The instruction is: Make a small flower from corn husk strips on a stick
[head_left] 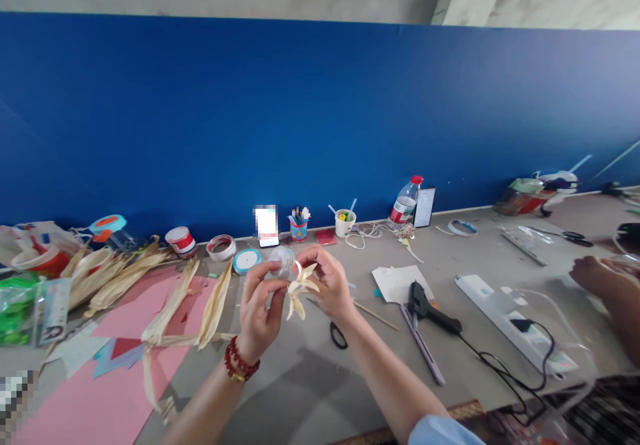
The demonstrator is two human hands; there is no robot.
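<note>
Both hands are raised over the middle of the table, close together around a pale cream flower [302, 286] with pointed petals. My left hand [263, 311], with a red beaded bracelet at the wrist, has its thumb and fingers pinched at the flower's left side. My right hand [327, 281] closes on the flower from the right, its fingers bent behind the petals. The exact grip points are partly hidden. Just behind the fingers is a clear round plastic container [283, 260].
Dried husks [173, 305] and pink paper [90, 398] lie at left. Right of my forearm are a black glue gun [430, 310], white paper [400, 283] and a white power strip [515, 325] with cords. Another person's hand [607, 285] is at far right. Black scissors handle [339, 335] lies below.
</note>
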